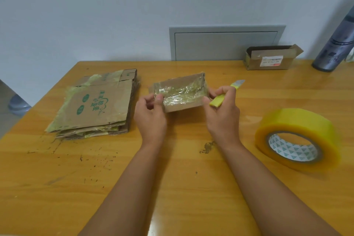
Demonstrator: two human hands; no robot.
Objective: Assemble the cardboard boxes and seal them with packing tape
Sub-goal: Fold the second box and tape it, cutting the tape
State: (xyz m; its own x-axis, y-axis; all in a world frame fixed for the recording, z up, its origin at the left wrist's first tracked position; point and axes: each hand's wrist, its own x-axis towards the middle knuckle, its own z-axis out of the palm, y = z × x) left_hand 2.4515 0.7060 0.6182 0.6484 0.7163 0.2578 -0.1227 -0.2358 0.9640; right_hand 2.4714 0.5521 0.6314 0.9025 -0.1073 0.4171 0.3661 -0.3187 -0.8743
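Both hands' grip [153,109] [222,105], crinkly taped box [182,92]

Both hands hold a taped small box [182,92] above the table [172,178]; right hand [222,109] also grips a yellow knife [226,94].

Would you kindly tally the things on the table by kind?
Assembled cardboard boxes: 2, small taped box and open labelled box
Flattened box stacks: 1
Tape rolls: 1
Utility knives: 1
Bottles: 1
Total: 6
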